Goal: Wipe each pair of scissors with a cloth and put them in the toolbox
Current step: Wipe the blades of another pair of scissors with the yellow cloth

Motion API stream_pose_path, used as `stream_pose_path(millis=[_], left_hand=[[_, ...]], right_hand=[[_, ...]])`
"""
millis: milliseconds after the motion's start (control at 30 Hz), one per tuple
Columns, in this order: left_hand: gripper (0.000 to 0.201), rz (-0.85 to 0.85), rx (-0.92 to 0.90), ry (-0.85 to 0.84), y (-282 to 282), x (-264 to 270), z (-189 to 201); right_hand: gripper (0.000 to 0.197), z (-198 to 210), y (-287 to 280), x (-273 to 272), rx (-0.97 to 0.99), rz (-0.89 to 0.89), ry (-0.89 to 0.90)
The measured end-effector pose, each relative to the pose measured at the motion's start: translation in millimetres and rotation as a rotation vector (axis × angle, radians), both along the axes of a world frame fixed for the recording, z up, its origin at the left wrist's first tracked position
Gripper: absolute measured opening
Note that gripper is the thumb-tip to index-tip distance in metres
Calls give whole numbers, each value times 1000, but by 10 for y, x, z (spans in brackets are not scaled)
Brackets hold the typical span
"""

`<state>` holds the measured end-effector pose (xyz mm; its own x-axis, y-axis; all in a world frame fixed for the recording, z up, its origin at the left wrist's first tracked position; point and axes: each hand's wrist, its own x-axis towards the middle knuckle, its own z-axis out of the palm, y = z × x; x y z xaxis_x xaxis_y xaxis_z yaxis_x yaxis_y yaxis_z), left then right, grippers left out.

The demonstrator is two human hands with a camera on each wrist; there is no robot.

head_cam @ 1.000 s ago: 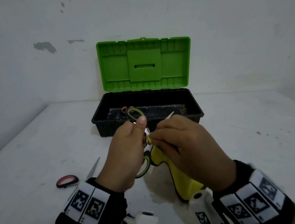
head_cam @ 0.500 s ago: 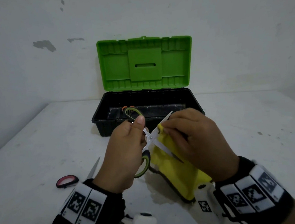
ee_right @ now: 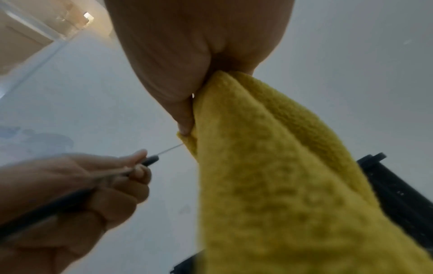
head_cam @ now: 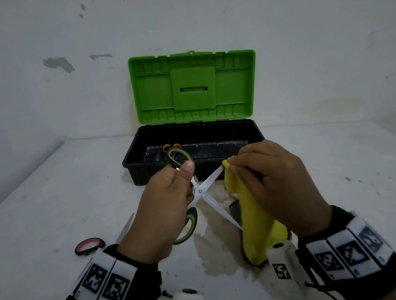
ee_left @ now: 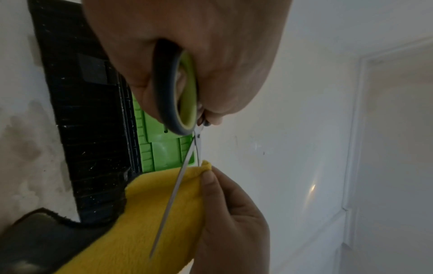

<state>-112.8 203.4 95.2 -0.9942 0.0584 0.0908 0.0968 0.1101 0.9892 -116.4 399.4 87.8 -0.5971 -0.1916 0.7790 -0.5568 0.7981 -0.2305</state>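
My left hand point(head_cam: 170, 206) grips the green-and-black handles of a pair of scissors point(head_cam: 201, 191), whose blades stand spread apart in front of the toolbox point(head_cam: 132, 167). With my right hand point(head_cam: 265, 180) I pinch a yellow cloth point(head_cam: 249, 216) around the tip of the upper blade; the rest of the cloth hangs down to the table. In the left wrist view the scissors point(ee_left: 185, 103) cross the cloth point(ee_left: 145, 222). In the right wrist view the cloth point(ee_right: 269, 166) fills the middle. Orange scissor handles point(head_cam: 171, 146) lie inside the black toolbox.
The toolbox's green lid point(head_cam: 193, 87) stands upright against the white wall. Another pair of scissors with a red-and-black handle point(head_cam: 89, 245) lies on the white table left of my left wrist. A damp patch point(head_cam: 214, 255) marks the table below the cloth.
The scissor blades have spread wider. My right hand has slid the cloth along the upper blade from near the pivot out to its tip, up and to the right.
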Motion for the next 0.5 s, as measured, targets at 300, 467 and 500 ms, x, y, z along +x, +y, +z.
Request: stream_pose_path(millis=[300, 467, 500], left_hand=[[45, 21, -52, 161, 47, -19, -32], [42, 1, -70, 236, 34, 11, -40], [40, -7, -72, 244, 30, 19, -40]], right_hand=[[20, -3, -320, 138, 39, 61, -31], [7, 17, -238, 46, -89, 5, -100], [5, 27, -207, 21, -117, -17, -121]])
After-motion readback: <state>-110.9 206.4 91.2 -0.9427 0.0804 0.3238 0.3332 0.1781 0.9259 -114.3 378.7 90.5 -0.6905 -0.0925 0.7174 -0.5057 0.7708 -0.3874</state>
